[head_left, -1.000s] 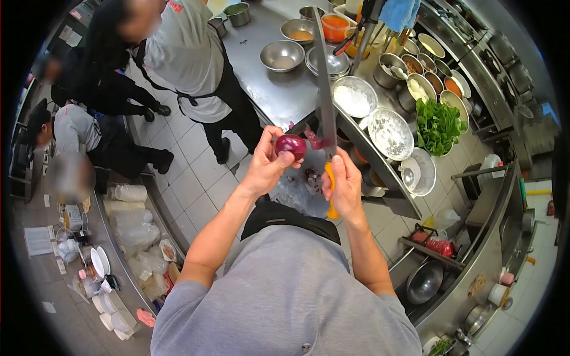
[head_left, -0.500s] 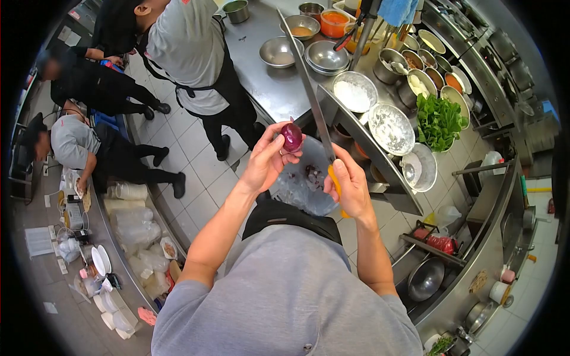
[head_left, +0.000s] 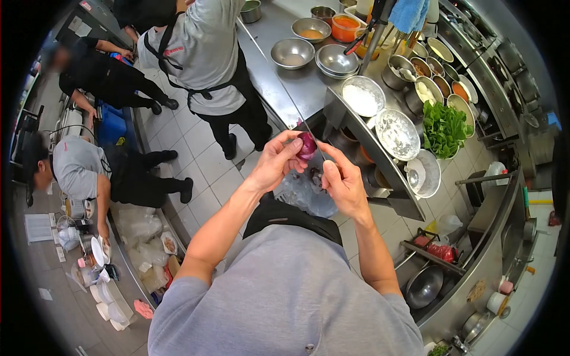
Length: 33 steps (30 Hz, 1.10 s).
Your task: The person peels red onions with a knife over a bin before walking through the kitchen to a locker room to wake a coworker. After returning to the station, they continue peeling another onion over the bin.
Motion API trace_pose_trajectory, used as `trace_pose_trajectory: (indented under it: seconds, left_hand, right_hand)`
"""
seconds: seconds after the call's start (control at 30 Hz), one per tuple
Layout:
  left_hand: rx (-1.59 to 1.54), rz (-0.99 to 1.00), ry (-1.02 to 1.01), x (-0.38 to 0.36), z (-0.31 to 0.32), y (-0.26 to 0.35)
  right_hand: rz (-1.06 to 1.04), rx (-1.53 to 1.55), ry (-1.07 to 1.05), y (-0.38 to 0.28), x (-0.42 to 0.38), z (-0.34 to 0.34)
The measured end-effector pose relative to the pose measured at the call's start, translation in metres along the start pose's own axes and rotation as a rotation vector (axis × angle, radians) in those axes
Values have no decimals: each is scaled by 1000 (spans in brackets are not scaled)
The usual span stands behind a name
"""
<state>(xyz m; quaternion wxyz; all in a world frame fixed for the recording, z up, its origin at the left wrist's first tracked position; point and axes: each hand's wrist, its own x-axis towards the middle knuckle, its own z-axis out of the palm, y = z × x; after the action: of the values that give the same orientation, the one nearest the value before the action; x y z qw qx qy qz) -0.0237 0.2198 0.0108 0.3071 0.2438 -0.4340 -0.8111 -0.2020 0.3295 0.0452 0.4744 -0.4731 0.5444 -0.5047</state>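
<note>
A purple-red onion [head_left: 307, 146] is pinched in the fingers and thumb of my left hand [head_left: 273, 163], held out in front of my waist. My right hand [head_left: 344, 185] is closed around a long knife [head_left: 321, 152], its handle now hidden by the palm. Seen nearly edge-on, the blade looks like a thin line running up and left past the onion, with its near part right at the onion's side. My right index finger reaches along the blade toward the onion. Below both hands is a bin lined with a clear plastic bag [head_left: 300, 199], with dark scraps in it.
A steel counter [head_left: 267, 83] ahead carries metal bowls [head_left: 293, 53]. Flour-dusted bowls [head_left: 398, 133] and leafy greens [head_left: 444, 127] stand at the right. A person in an apron [head_left: 208, 77] stands close at the front left; two more people work farther left. A wok [head_left: 424, 285] sits low right.
The knife has turned edge-on and its blade has come against the onion. My hands have drawn closer together. At the left, a co-worker's arm has moved to the white dishes.
</note>
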Motion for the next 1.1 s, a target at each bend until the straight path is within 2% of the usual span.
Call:
trace_pose_trajectory:
  seconds: [0.17, 0.27, 0.37, 0.47, 0.67, 0.83, 0.97, 1.03, 1.1]
  left_hand:
    - [8, 6, 18, -5, -3, 9]
    - [-15, 10, 36, -3, -5, 9]
    - [-12, -12, 61, -2, 0, 8]
    - [1, -40, 84, -3, 2, 6]
    - [64, 18, 33, -6, -6, 8]
    - [9, 33, -76, -10, -15, 15]
    - [-99, 106, -80, -7, -19, 17]
    - [-51, 150, -17, -8, -16, 15]
    - [-58, 164, 8, -3, -19, 21]
  right_hand:
    - [75, 212, 22, -2, 0, -1]
    - [55, 207, 2, -4, -3, 3]
    - [28, 147, -25, -7, -3, 7]
    - [-65, -33, 46, -3, -1, 15]
    - [49, 252, 107, 11, 2, 14]
    - [18, 318, 166, 3, 9, 5]
    - [102, 157, 144, 5, 8, -1]
    - [130, 62, 147, 0, 6, 2]
    - [121, 102, 101, 4, 9, 5]
